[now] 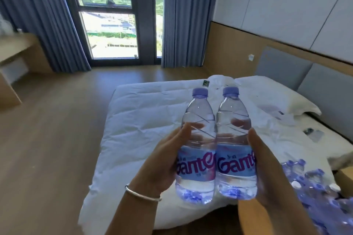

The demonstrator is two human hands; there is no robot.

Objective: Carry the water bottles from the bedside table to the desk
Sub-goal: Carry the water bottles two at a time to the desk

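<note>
Two clear water bottles with purple caps and blue labels stand upright side by side in the air in front of me, over the bed. My left hand (pixel 166 156) grips the left bottle (pixel 196 145), its fingers curled round the far side. My right hand (pixel 261 173) grips the right bottle (pixel 236 143) from the right side. The two bottles touch each other. Several more bottles (pixel 317 192) of the same kind are heaped at the lower right, blurred. The wooden desk (pixel 17 53) stands at the far left near the curtains.
A bed with a white duvet (pixel 145 120) and a pillow (pixel 275 97) fills the middle and right. Small items lie on the bed at the right. Wooden floor (pixel 57 120) runs between bed and desk. A tall window (pixel 110 25) with blue curtains is straight ahead.
</note>
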